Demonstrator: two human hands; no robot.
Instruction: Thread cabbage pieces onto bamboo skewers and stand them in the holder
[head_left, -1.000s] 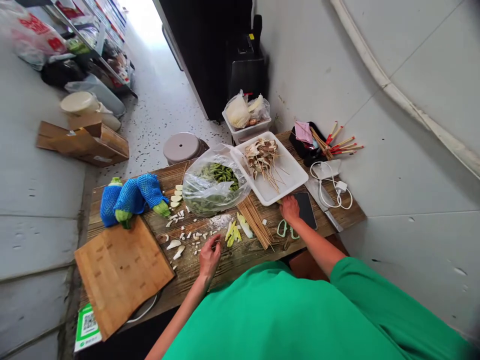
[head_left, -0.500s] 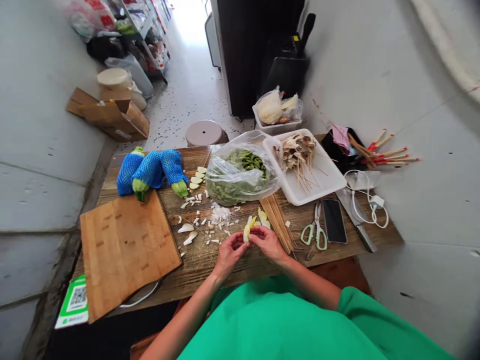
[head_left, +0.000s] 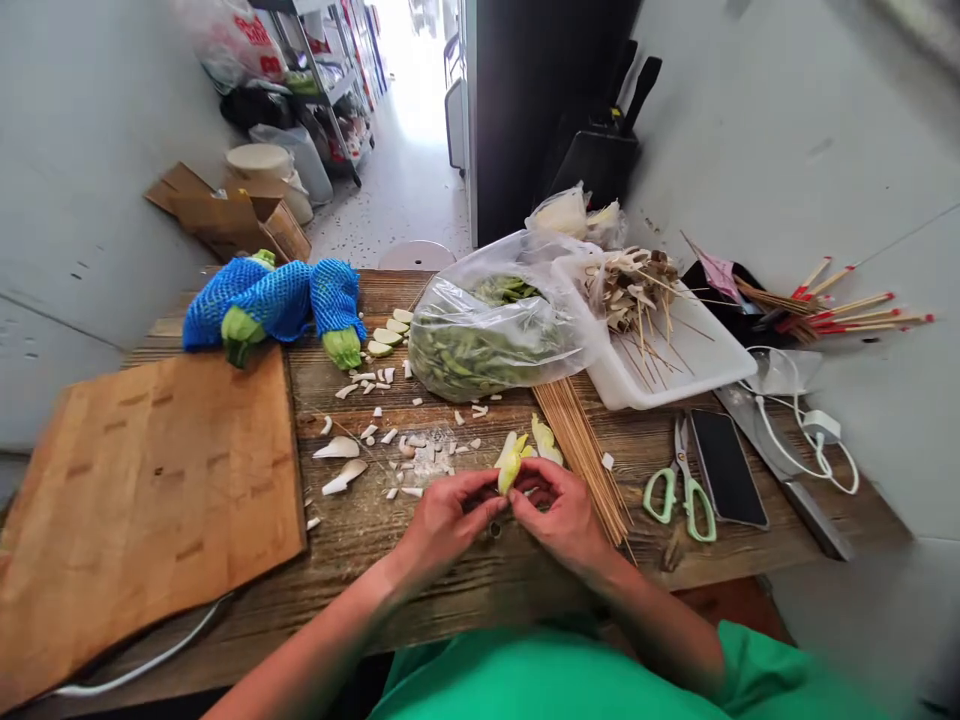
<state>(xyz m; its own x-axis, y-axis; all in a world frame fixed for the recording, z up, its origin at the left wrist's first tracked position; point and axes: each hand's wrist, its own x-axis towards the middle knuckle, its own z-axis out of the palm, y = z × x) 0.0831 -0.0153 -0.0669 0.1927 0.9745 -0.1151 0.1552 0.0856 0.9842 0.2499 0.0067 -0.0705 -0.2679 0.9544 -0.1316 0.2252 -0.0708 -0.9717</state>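
Note:
Over the front of the wooden table, my left hand point(head_left: 448, 515) and my right hand point(head_left: 561, 512) meet, both closed with fingertips pinched on a small pale-yellow cabbage leaf point(head_left: 509, 472). Just beyond my fingers lie more yellow-white leaves point(head_left: 546, 440). A bundle of bamboo skewers point(head_left: 581, 450) lies right beside my right hand, pointing away from me. White chopped pieces point(head_left: 441, 452) are scattered past my left hand. Whether a skewer is between my fingers cannot be made out.
A clear bag of green pods point(head_left: 480, 350) stands ahead, beside a white tray point(head_left: 690, 365) with skewered mushrooms point(head_left: 637, 290). Scissors point(head_left: 682, 490), a phone point(head_left: 729, 467) and a knife point(head_left: 814, 515) lie right. Left are a cutting board point(head_left: 165, 480) and blue-netted zucchini point(head_left: 337, 310).
The camera view has shifted, so the table looks closer and lower-edge items spread wider. Both hands still pinch the leaf, which has turned a little between the fingers.

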